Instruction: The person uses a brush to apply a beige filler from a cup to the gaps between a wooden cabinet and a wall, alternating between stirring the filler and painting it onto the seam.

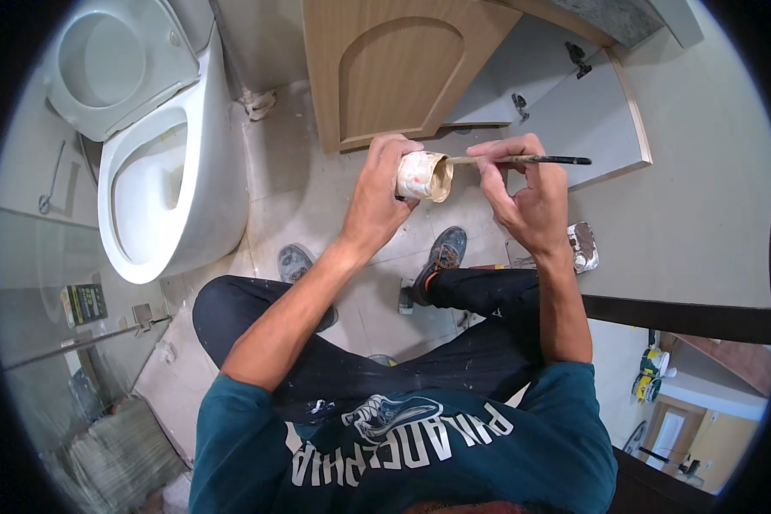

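My left hand [373, 195] is wrapped round a small white tub [413, 176] tilted with its mouth to the right. Beige paint-like stuff coats the tub's inside and rim. Between the thumb and fingers of my right hand [535, 199] lies a slim paintbrush [561, 160], its dark handle end pointing right. The brush's other end reaches into the mouth of the tub, so its tip is hidden. Both hands are above the floor, in front of a wooden cabinet door [394, 73].
A white toilet [206, 171] with its lid raised stands at the left. On the right, a second cabinet door [600, 124] hangs open on its hinges. A smeared container [583, 247] sits beside my right forearm. My shoes [444, 257] rest on the tiled floor [274, 193].
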### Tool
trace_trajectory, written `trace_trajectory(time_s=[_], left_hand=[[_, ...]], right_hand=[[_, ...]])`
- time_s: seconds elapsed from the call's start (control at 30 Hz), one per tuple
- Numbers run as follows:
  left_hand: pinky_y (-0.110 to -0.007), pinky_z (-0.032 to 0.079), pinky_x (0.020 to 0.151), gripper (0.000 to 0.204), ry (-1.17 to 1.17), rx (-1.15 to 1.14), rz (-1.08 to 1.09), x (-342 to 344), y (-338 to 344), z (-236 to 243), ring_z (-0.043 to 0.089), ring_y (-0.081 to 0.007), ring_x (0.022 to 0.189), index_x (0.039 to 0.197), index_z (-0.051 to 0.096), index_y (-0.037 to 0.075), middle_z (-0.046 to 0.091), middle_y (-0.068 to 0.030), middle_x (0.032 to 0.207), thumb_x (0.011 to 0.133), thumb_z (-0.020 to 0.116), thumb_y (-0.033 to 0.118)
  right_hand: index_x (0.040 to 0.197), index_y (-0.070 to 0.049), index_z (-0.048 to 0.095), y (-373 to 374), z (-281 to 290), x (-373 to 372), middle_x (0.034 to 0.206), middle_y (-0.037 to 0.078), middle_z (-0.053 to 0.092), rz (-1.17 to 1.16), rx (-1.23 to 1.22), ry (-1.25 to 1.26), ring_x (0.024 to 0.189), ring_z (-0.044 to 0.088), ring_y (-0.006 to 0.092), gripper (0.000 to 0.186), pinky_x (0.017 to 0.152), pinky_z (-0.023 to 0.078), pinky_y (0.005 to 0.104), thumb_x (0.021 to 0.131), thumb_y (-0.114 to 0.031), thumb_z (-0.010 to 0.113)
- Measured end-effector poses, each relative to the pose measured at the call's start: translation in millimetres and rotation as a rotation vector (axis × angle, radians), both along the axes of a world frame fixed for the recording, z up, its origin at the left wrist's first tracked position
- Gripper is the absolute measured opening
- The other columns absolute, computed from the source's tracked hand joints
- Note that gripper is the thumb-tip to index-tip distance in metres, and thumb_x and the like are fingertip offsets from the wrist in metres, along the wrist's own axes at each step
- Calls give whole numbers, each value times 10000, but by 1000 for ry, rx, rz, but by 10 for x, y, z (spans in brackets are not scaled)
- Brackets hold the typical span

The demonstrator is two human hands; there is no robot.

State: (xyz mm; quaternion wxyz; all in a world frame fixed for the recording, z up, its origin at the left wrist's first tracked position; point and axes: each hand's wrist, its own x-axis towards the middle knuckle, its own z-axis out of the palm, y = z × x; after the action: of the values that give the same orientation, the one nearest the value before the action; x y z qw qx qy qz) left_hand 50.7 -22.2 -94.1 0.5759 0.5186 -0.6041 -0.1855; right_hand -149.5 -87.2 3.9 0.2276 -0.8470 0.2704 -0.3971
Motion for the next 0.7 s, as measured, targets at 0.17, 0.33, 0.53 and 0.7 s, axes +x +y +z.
trace_trajectory(time_s=[0.17,0.33,0.53,0.7], left_hand=[[-426,522,1053,692,-27,-14,27,4,0,-33,631,-362,1250,1276,622,58,610,-153,1308,667,920,-78],[-426,520,1061,696,-41,-38,44,5,0,-36,629,-369,1242,1282,620,55,607,-155,1310,668,918,-81],[-437,544,1023,657,-4,-53,41,-15,19,-33,642,-390,1223,1272,595,51,605,-169,1311,700,873,-115],[-442,560,987,619,-12,-88,35,-1,21,-45,662,-402,1197,1249,574,32,631,-191,1297,721,862,-117]], right_hand=[[1033,30,657,84,60,7,913,135,773,44,207,48,788,774,206,143,733,622,334,923,-13,739],[1017,39,659,47,71,-28,894,129,760,-43,100,58,800,764,181,125,737,618,318,941,-21,738],[1012,41,669,51,15,8,901,109,760,-38,212,-59,785,745,158,114,729,603,302,961,-34,737],[1013,37,670,129,38,75,896,102,756,1,138,64,772,733,145,122,711,591,301,965,-44,746]])
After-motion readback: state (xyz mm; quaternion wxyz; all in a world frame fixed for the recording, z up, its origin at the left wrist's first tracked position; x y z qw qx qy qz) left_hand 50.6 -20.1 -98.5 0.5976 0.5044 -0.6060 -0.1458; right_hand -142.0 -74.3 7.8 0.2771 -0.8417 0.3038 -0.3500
